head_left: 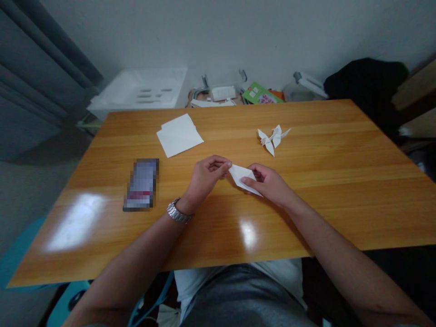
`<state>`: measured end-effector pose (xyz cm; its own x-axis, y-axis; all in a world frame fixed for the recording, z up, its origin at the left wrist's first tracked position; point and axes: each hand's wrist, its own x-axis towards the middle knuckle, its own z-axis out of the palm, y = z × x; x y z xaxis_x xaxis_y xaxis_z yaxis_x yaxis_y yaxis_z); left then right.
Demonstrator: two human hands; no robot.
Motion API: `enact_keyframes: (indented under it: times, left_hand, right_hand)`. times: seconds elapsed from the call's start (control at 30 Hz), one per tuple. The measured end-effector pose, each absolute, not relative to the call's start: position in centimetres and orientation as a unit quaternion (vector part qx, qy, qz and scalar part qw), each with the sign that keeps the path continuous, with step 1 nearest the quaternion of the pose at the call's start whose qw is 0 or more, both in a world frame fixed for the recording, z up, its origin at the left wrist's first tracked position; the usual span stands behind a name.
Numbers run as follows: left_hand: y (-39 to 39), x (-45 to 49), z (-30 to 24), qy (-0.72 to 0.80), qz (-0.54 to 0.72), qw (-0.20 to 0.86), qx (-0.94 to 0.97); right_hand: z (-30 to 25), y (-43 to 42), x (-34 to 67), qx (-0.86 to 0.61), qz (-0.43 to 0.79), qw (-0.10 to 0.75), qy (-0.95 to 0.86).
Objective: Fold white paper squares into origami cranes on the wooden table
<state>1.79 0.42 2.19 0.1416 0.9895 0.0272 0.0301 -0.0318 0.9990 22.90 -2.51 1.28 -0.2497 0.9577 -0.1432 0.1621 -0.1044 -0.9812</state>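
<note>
Folded white paper was held between both hands near the middle of the wooden table, just above the front edge of the hands' reach, flat-ish and tilted, forming a rough pointed shape. Left hand had fingers curled inward, and the fingertips appeared to pinch the paper's left tip, though the exact grip was partly hidden. Right hand was angled in from the other side, thumb and fingers closed on the right part of the paper, pressing it; the underside of the grip could not be seen. Hands were close together, not spread. Paper looked thin, light and soft, likely to crease or slip easily, so the folded edges and corners looked like the best places to hold, with light pressure. A metal wristwatch was on the left wrist. Stack of loose white paper sheets lay on the table ahead and left, and an origami crane ahead and right, both apart from the hands. A pixelated flat rectangular object lay left of the left hand. Behind the table were a white plastic tray, a green booklet and dark cloth.
</note>
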Motion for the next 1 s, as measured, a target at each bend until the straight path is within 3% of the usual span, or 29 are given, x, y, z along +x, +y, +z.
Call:
enact_keyframes:
  times: [0.4, 0.67, 1.0]
  left_hand:
    - [0.7, 1.5, 1.8, 0.471, 0.457, 0.455, 0.603]
    - [0.8, 0.7, 2.5, 0.441, 0.357, 0.372, 0.735]
    - [1.8, -0.2, 2.2, 0.476, 0.367, 0.466, 0.649]
  right_hand:
    - [1.8, -2.2, 23.8, -0.514, 0.561, 0.328, -0.56]
    - [1.5, -2.0, 24.4, -0.49, 0.545, 0.301, -0.61]
    - [2.3, -1.5, 25.4, -0.486, 0.585, 0.339, -0.553]
